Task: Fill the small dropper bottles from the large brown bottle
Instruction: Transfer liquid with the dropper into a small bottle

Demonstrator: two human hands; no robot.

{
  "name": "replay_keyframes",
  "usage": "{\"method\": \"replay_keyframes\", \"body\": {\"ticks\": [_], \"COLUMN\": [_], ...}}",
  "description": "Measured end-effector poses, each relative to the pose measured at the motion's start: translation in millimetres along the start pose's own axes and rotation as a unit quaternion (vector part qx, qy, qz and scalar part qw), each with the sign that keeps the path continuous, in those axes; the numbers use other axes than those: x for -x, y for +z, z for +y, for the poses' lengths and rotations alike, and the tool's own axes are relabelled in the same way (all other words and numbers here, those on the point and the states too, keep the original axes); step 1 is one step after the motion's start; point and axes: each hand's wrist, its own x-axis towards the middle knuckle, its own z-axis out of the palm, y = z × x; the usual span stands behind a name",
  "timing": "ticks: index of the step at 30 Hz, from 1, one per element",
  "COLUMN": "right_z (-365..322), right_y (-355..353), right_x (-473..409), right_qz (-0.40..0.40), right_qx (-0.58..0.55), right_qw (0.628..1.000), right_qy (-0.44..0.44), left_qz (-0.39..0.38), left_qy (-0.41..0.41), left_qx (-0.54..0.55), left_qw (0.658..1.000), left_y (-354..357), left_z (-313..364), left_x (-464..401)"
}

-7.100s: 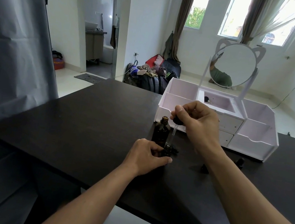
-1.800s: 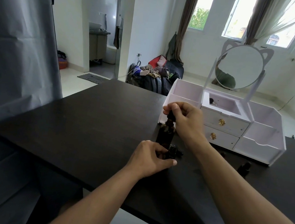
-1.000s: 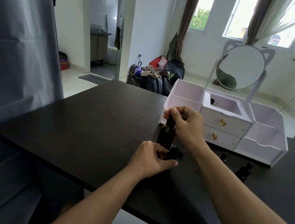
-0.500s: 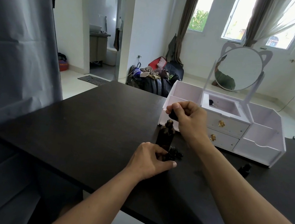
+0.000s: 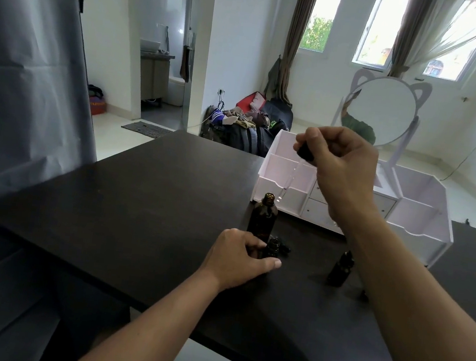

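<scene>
The large brown bottle (image 5: 263, 217) stands open and upright on the dark table (image 5: 137, 213). My right hand (image 5: 339, 165) pinches the black bulb of a glass dropper (image 5: 291, 178); its tip hangs just above and right of the bottle's mouth. My left hand (image 5: 237, 259) grips a small open dropper bottle (image 5: 272, 247) standing in front of the large one. A second small bottle (image 5: 341, 268), capped, stands to the right, partly behind my right forearm.
A white vanity organiser (image 5: 424, 215) with compartments, drawers and a round cat-ear mirror (image 5: 380, 110) stands just behind the bottles. A small black cap (image 5: 284, 248) lies next to the open small bottle. A grey sheet (image 5: 25, 94) hangs at the left.
My right hand has lifted the dropper out of the large brown bottle, so the glass tube now hangs free above its mouth. My left hand stays on the small bottle.
</scene>
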Motion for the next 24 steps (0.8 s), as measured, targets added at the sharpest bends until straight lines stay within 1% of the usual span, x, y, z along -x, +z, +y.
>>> {"method": "replay_keyframes", "body": {"ticks": [3,7,18,24], "right_z": [4.8,18.1,30.4,32.0], "right_y": [-3.2,-5.9,-6.3,-7.2], "right_x": [10.8,23.3,35.7,35.4], "right_qz": [-0.021,-0.052,-0.075,-0.078], "right_qx": [0.002,0.036,0.034,0.013], "right_qw": [1.000,0.997,0.995,0.994], "right_qy": [0.012,0.032,0.063,0.074], "left_qz": [0.001,-0.002,-0.002,0.001], "left_qy": [-0.001,-0.010,-0.029,-0.034], "left_qx": [-0.001,-0.007,-0.026,-0.029], "left_qw": [1.000,1.000,0.999,0.999], "left_y": [-0.6,-1.0,-0.5,-0.5], "left_z": [0.1,1.4,4.2,4.6], "left_x": [0.6,0.4,0.6,-0.3]}}
